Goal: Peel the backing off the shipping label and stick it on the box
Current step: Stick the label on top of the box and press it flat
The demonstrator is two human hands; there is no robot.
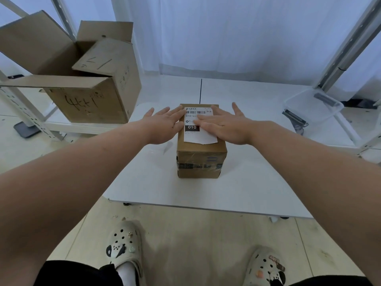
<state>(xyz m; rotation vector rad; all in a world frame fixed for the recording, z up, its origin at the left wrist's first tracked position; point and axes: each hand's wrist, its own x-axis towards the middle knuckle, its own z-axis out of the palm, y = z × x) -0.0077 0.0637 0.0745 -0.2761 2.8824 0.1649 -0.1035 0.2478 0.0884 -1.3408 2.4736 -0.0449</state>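
Note:
A small brown cardboard box [201, 159] with clear tape across its front stands in the middle of a low white table [206, 193]. A white shipping label [194, 131] with a barcode and a black "010" block lies on the box's top. My left hand [165, 125] lies flat with fingers spread, its fingertips on the label's left edge. My right hand [224, 124] lies flat across the label's right half, fingers spread. The label's near edge looks slightly lifted. Neither hand grips anything.
A large open cardboard box [90, 93] with handwriting sits on a shelf at the left. A clear plastic tub [313, 104] stands at the right on the white surface. Metal shelf posts [346, 48] rise at both sides. My two feet in clogs stand below the table's front edge.

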